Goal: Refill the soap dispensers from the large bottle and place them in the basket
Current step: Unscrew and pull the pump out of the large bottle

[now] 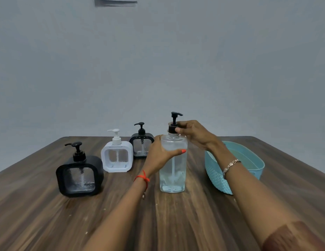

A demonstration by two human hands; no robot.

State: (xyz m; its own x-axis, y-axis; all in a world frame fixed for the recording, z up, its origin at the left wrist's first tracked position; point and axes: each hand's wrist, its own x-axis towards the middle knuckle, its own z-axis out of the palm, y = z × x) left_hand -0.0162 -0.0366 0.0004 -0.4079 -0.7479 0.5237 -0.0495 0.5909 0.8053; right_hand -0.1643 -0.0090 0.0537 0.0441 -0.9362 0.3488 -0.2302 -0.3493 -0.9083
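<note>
Large bottle (173, 171) upright — left hand (158, 154) grips shoulder | right hand (192, 133) pinches pump collar (171, 128) — both arms extended

Just a red thread (142, 178) on the left wrist, silvery link bracelet (230, 164) on the right, orange nail polish (183, 151), and a rust-brown sleeve (294, 238) lower right.
</note>
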